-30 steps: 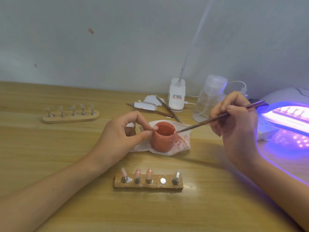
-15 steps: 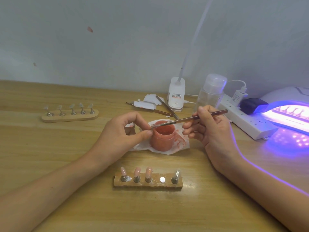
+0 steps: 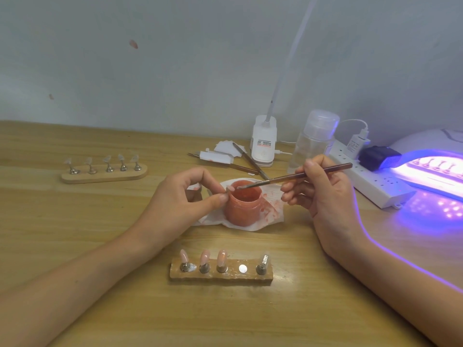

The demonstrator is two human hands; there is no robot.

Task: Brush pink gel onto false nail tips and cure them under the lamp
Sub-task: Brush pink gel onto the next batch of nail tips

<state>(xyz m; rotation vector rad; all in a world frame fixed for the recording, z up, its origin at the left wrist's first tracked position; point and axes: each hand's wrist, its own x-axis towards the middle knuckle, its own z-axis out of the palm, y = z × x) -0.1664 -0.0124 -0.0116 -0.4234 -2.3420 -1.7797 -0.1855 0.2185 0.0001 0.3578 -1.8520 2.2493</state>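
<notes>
My left hand (image 3: 180, 199) pinches a small nail tip (image 3: 230, 188) on its stand between thumb and forefinger, just left of the open pink gel jar (image 3: 244, 205). My right hand (image 3: 323, 191) grips a thin brush (image 3: 295, 177), whose bristles touch the nail tip over the jar's rim. A wooden holder (image 3: 221, 272) near me carries three pink-coated tips, one bare magnet and one uncoated stand. The UV lamp (image 3: 436, 171) glows purple at the right with another holder of tips inside.
A stained white tissue (image 3: 268, 214) lies under the jar. A second wooden holder with clear tips (image 3: 104, 171) sits far left. Behind the jar are spare tools and pads (image 3: 225, 156), a white desk-lamp base (image 3: 264, 144), a clear bottle (image 3: 314, 141) and a power strip (image 3: 370, 181).
My right hand moved left from beside the lamp, bringing the brush tip from the jar's right rim onto the nail tip. My left hand stayed in place.
</notes>
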